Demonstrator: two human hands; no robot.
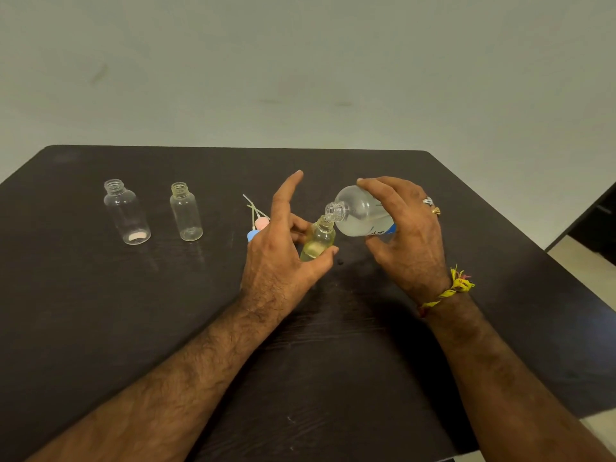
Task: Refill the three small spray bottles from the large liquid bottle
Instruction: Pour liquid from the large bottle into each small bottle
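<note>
My right hand grips the large clear bottle, tipped left with its open mouth touching the neck of a small yellowish bottle. My left hand pinches that small bottle between thumb and fingers, index finger raised. It holds some pale liquid. Two other small uncapped bottles stand to the left: one clear and one with a yellowish neck; both look empty.
Spray caps with thin dip tubes, pink and blue, lie on the dark table just behind my left hand. A small wet spot sits beside the held bottle. The table's right edge drops to a light floor.
</note>
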